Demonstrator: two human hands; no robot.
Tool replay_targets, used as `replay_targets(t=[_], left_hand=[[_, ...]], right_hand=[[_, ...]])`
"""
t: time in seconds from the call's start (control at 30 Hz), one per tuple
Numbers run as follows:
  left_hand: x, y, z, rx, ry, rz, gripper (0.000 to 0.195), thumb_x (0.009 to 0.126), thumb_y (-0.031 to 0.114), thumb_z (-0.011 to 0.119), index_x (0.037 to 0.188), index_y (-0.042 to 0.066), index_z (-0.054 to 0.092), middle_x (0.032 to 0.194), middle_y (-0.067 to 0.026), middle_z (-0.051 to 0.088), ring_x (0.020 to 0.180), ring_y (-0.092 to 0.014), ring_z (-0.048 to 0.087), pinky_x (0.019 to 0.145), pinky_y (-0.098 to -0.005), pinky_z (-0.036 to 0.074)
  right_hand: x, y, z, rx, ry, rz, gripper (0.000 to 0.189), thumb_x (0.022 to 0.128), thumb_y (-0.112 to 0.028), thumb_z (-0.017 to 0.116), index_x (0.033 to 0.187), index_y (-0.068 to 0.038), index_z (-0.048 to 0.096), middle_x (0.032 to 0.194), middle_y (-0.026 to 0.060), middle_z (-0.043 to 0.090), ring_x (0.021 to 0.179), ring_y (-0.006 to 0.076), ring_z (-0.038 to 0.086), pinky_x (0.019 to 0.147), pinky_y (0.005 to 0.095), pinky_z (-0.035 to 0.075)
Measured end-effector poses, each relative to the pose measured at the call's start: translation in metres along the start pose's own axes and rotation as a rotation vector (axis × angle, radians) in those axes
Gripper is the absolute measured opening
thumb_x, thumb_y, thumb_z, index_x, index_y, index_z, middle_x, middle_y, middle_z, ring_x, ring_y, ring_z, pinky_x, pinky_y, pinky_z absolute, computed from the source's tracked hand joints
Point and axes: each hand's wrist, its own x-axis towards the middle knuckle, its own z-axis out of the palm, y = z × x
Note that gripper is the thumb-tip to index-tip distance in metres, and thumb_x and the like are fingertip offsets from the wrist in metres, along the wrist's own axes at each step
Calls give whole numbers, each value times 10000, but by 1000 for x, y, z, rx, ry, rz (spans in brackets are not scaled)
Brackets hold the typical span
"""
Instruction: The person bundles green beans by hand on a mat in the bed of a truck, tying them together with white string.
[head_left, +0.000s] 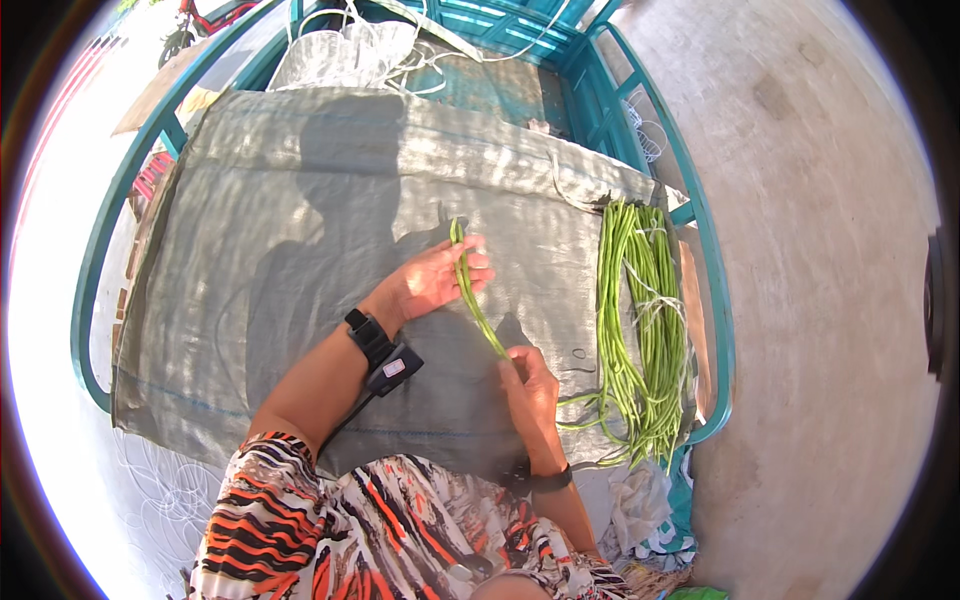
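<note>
A few long green beans (476, 311) stretch slantwise between my two hands. My left hand (442, 274) has their upper end, pinched at the thumb with the other fingers spread. Lower and to the right, my right hand (532, 382) grips the other end between thumb and fingers. Both hands are over a grey woven plastic sheet (202, 225). At the sheet's right side lies a large heap of yardlong beans (621, 300), part of it tied into a bundle (664, 315) with white string. Some loose bean ends point from the heap towards my right hand.
A teal metal rail frame (712, 300) borders the sheet on both sides. White strapping and a white woven sack (345, 56) lie at the far end. Plastic bags (641, 499) sit below the near right corner. Tangled white string (169, 487) is on the floor at left.
</note>
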Motion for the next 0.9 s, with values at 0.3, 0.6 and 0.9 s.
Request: replay_targets(t=[0.3, 0.6, 0.9], left_hand=[[2, -1, 1, -37, -98, 22, 508, 951, 251, 481, 1378, 35, 311, 1247, -171, 506, 1158, -314, 509, 973, -419, 434], [3, 0, -5, -78, -121, -11, 455, 950, 263, 484, 1330, 30, 396, 1074, -86, 612, 1107, -274, 550, 964, -409, 447], [-2, 0, 3, -87, -138, 22, 345, 951, 263, 490, 1223, 52, 491, 812, 19, 543, 823, -155, 564, 804, -327, 483]], right_hand=[[0, -2, 13, -97, 147, -51, 123, 826, -84, 607, 940, -36, 596, 798, 1, 617, 706, 70, 537, 657, 222, 440], [-1, -3, 16, -183, 177, -86, 126, 816, -75, 609, 940, -52, 619, 830, 47, 640, 772, 116, 593, 706, 257, 460], [-10, -14, 14, -249, 169, -161, 159, 810, -100, 625, 959, -45, 628, 897, 97, 642, 817, 207, 621, 744, 307, 472]])
